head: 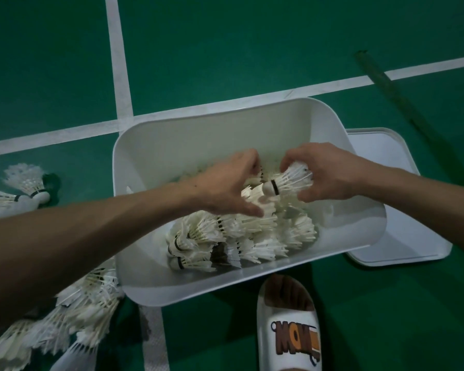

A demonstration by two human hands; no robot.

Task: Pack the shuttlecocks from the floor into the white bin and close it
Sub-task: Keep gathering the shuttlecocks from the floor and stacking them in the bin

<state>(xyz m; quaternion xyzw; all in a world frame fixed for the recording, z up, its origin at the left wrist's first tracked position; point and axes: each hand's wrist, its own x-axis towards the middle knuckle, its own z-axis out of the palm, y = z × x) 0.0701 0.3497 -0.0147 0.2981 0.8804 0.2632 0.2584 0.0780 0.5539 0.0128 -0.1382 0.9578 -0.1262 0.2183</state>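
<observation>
**White bin part full, many more to pick up**

White plastic makes the white bin (198,140), which sits on the green floor (252,49). The head camera looks down into it, and both hands are inside. The right hand (330,172) has its fingers curled round the feather end of one shuttlecock (289,180). The left hand (225,183) reaches onto the shuttlecocks in the bin (225,236) with its thumb stretched out. Its fingertips are hidden, so I cannot tell if it grips anything. More shuttlecocks on the floor (73,314) lie in long stacks left of the bin. The lid (402,210) lies flat just beside the bin on the right.

Things could go wrong from here. The feathers are thin, so a hard squeeze or a push down on the heap could bend or snap them. If the heap sits too high or messy, the lid may not shut. The bin looks light, so leaning on its wall could tip it. The foot in the slipper (289,330) is close and could bump it.

The bin is deep, smooth and round at the corners. The heap looks soft and spiky. Each shuttlecock has a round nose with a black band. The lid is flat with a raised edge.
</observation>
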